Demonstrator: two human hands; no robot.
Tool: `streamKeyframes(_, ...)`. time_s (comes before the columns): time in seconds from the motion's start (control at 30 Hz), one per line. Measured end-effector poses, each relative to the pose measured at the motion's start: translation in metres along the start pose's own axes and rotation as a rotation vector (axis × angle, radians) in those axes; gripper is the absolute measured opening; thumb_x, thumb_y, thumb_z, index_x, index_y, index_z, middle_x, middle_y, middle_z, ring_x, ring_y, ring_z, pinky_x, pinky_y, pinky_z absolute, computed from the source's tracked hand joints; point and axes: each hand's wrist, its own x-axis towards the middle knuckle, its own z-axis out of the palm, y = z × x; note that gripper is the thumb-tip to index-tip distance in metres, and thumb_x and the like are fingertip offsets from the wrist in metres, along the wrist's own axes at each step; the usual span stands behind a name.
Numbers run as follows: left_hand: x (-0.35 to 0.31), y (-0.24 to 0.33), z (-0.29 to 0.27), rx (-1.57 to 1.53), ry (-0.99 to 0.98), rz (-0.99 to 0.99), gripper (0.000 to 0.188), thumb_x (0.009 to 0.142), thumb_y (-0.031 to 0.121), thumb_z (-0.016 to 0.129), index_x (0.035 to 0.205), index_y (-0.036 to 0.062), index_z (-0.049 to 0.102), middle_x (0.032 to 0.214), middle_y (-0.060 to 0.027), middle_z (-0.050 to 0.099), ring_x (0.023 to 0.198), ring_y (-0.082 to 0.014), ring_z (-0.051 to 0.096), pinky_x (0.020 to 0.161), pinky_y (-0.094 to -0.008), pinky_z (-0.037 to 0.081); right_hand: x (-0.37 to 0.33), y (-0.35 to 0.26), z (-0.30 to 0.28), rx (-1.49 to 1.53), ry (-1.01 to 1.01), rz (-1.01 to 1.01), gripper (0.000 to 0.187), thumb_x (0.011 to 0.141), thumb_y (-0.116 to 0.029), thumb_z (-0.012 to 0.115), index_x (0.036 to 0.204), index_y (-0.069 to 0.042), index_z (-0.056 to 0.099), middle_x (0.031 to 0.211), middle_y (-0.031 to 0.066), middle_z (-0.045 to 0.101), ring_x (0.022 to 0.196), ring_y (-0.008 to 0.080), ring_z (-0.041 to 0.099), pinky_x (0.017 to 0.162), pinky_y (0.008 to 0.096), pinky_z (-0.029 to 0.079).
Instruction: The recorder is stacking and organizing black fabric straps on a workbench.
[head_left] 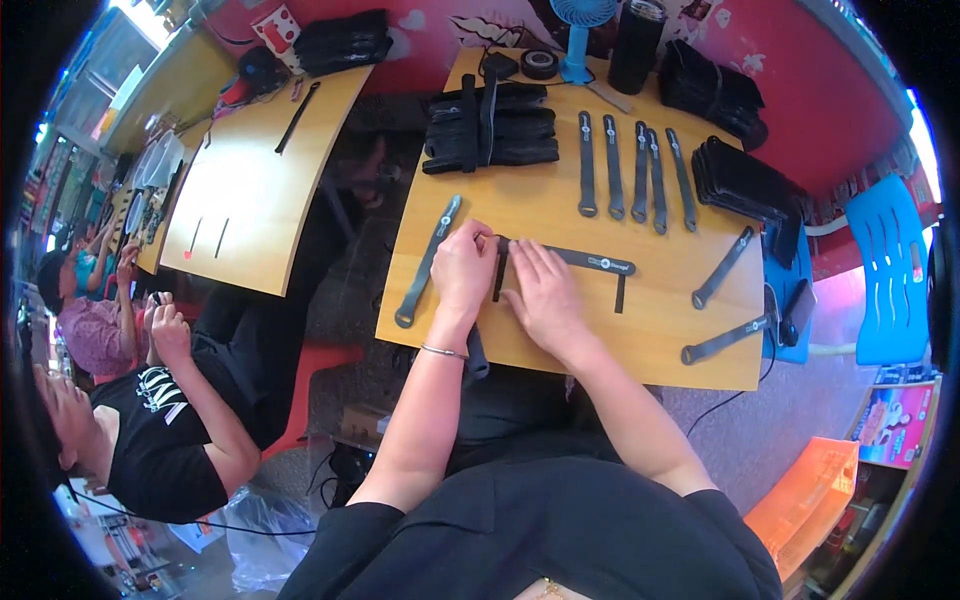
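A dark grey strap (pixel 590 260) with a rounded, printed end lies across the wooden table in front of me. My left hand (pixel 465 268) pinches its left part, fingers curled together. Flat on the table, my right hand (pixel 545 300) rests its stretched fingers against the strap, thumb apart. Two dark slits show below the strap, one a narrow slit (pixel 620 295) near its rounded end. Beside my left hand lies another grey strap (pixel 430 262) with a looped end. A grey strap end (pixel 477 352) shows by my left wrist at the table's front edge; what it joins is hidden.
Several separate straps (pixel 614 168) lie in a row at the back; two more straps (pixel 722 268) lie right. Strapped black bundles (pixel 515 138), a blue fan (pixel 577 40) and a black tumbler (pixel 637 45) stand behind. A co-worker (pixel 165 430) sits left beside another table (pixel 250 190).
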Motion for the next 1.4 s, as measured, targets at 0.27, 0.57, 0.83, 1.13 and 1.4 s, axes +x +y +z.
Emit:
streamKeyframes(0.27,0.001,-0.002,0.000,0.006,-0.029,0.005,0.013,0.080,0.020,0.071,0.088,0.0119,0.066,0.075,-0.0074,0.066,0.072,-0.0291,0.066,0.063,-0.0408,0.051,-0.059,0.046,-0.058,-0.165,-0.050,0.174,0.064,0.090,-0.030,0.061,0.141,0.002,0.037,0.139,0.0174,0.049,0.135,0.0289,0.039,0.113,0.0522,0.023)
streamKeyframes(0.57,0.004,0.000,-0.004,0.008,-0.063,0.014,0.015,0.080,0.020,0.071,0.090,0.0102,0.066,0.075,-0.0079,0.065,0.073,-0.0287,0.065,0.064,-0.0394,0.051,-0.070,0.067,-0.087,0.000,0.050,0.277,0.051,0.090,-0.024,0.062,0.135,-0.006,0.048,0.125,0.0157,0.060,0.132,0.0344,0.040,0.110,0.0501,0.028)
streamKeyframes(0.83,-0.002,0.012,-0.037,-0.279,-0.167,0.088,0.040,0.094,0.034,0.060,0.117,0.0016,0.058,0.088,-0.0104,0.063,0.066,-0.0187,0.057,0.061,-0.0318,0.046,-0.053,0.034,-0.105,0.363,0.166,0.275,0.035,0.088,-0.004,0.060,0.123,-0.002,0.058,0.118,0.0121,0.064,0.115,0.0278,0.057,0.097,0.0349,0.044)
streamKeyframes(1.13,-0.029,0.083,-0.068,-1.046,-1.016,-0.355,0.069,0.099,0.061,0.021,0.141,0.0094,0.040,0.090,0.0007,0.050,0.056,-0.0050,0.027,0.051,-0.0210,0.027,-0.012,-0.020,-0.119,0.784,0.088,0.154,0.032,0.084,0.004,0.064,0.115,-0.005,0.063,0.101,0.0072,0.065,0.082,0.0115,0.061,0.067,0.0227,0.048)
streamKeyframes(1.4,-0.026,0.073,-0.060,-0.971,-1.064,0.124,0.050,0.100,0.039,0.045,0.137,0.0050,0.044,0.084,0.0007,0.054,0.066,-0.0109,0.044,0.064,-0.0254,0.043,-0.023,-0.003,-0.113,0.970,0.224,0.328,0.014,0.087,0.001,0.063,0.100,-0.004,0.059,0.085,0.0033,0.062,0.068,0.0070,0.057,0.059,0.0220,0.045)
